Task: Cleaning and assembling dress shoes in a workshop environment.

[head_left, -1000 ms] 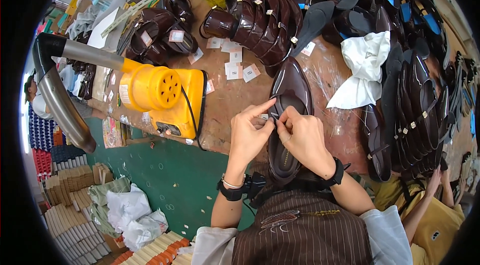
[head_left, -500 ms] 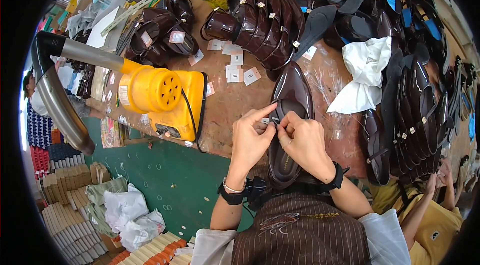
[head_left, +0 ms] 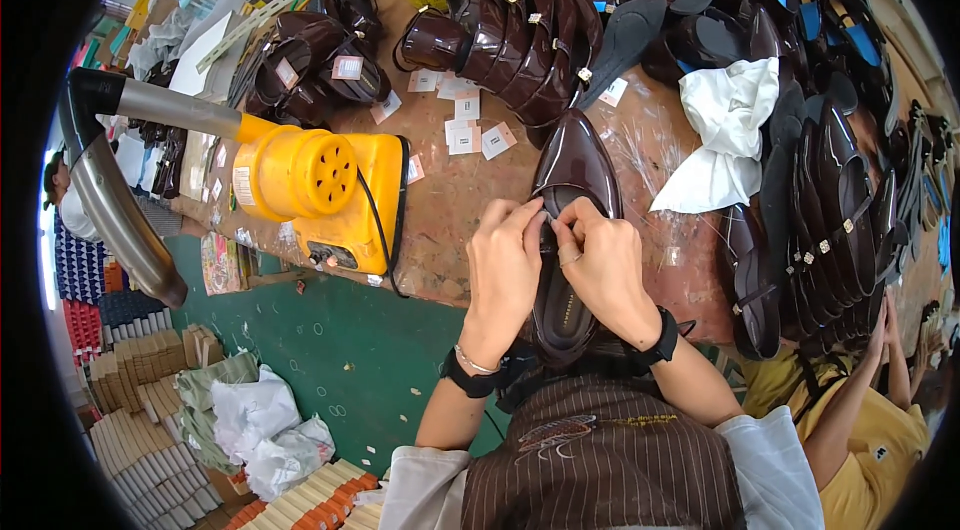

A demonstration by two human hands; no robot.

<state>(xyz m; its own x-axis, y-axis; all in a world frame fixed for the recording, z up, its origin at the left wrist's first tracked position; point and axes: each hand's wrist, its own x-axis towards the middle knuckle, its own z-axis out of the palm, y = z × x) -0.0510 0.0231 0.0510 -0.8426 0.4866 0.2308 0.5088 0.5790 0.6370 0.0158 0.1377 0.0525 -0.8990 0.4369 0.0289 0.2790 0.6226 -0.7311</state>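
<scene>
Glossy brown shoe (head_left: pixel 582 168) is set at the near side of the worktable (head_left: pixel 435 245), its toe pointed to twelve o'clock and its heel near the striped apron (head_left: pixel 600 460) at six. Along the nine o'clock rim of its opening, a narrow pinch is formed by the left hand (head_left: pixel 503 260), and one just as narrow by the right hand (head_left: pixel 607 265) close beside it; which part of the shoe is gripped is hidden by the fingers. From the shoe, a yellow blower (head_left: pixel 335 195) is seen at nine o'clock, a row of strapped shoes (head_left: pixel 510 45) at eleven, small paper tags (head_left: pixel 467 108) scattered between, a crumpled white sheet (head_left: pixel 722 130) at two, and stacked brown shoes (head_left: pixel 838 195) at three
</scene>
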